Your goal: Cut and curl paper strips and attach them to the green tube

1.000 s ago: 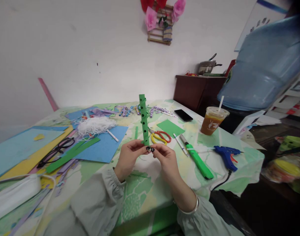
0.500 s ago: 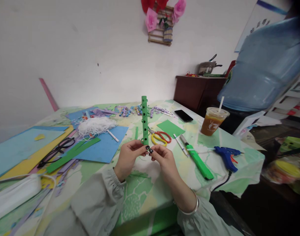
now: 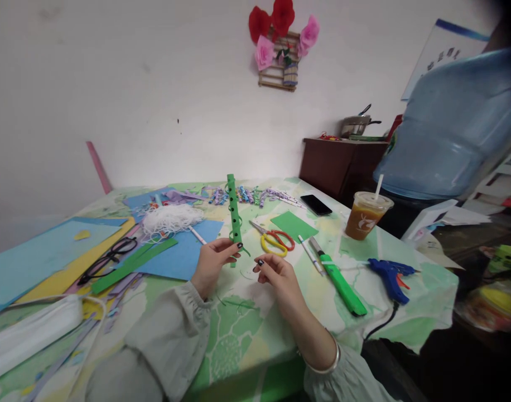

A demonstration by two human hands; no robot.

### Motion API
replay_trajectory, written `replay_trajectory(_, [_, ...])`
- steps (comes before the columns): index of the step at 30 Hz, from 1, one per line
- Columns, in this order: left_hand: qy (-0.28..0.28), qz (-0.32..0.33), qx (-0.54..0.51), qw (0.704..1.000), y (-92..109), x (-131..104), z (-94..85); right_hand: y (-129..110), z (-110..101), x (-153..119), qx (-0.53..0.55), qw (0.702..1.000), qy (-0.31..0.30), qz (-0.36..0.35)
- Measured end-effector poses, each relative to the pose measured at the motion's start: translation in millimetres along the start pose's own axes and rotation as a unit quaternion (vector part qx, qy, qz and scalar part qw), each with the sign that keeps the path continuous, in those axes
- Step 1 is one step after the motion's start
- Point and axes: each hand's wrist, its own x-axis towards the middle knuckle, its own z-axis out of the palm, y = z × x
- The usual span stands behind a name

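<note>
My left hand [image 3: 213,262] pinches the lower end of a green paper strip [image 3: 234,212] that stands nearly upright. A row of dark spots runs along the strip, and thin green curls stick out from its edges. To its right, apart from the strip, my right hand [image 3: 276,276] has thumb and forefinger brought together; anything between them is too small to make out. Scissors [image 3: 274,240] with red and yellow handles lie open beyond my right hand, beside a green paper sheet [image 3: 295,224]. Thin green slivers lie on the tablecloth [image 3: 239,335] below my hands.
At right are a green-handled knife [image 3: 341,287], a white stick [image 3: 309,254], a blue glue gun [image 3: 391,276], a drink cup [image 3: 366,218] and a phone [image 3: 316,205]. At left are white yarn [image 3: 172,220], glasses [image 3: 109,259] and coloured paper [image 3: 42,254]. Curled paper pieces [image 3: 251,195] lie behind.
My hands have moved apart. The green strip has shifted left with my left hand and turned, and my right hand has come away from its lower end. The camera view has tilted up slightly.
</note>
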Motion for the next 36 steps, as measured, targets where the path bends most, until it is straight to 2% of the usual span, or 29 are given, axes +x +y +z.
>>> replay_trajectory(10, [-0.029, 0.003, 0.018, 0.999, 0, -4, 3.3, 3, 0, 1, 0.004, 1.000, 0.006, -0.001])
replay_trajectory(18, [-0.017, 0.024, 0.046, 0.999, 0, -6, 4.7, 3, -1, 0, -0.011, 1.000, 0.009, -0.012])
replay_trajectory(24, [-0.027, 0.063, 0.089, 0.994, -5, -4, 4.5, 2, -1, 2, -0.043, 0.993, 0.061, -0.091])
replay_trajectory(30, [-0.035, 0.071, 0.112, 0.991, -4, -5, 5.7, -28, 8, 10, -0.125, 0.967, 0.065, -0.212])
replay_trajectory(33, [-0.032, 0.067, 0.106, 0.992, -3, -6, 5.9, -38, 10, 19, -0.165, 0.960, 0.053, -0.218])
replay_trajectory(36, [-0.024, 0.058, 0.096, 0.993, -2, -6, 5.7, -34, 8, 21, -0.195, 0.957, 0.057, -0.207])
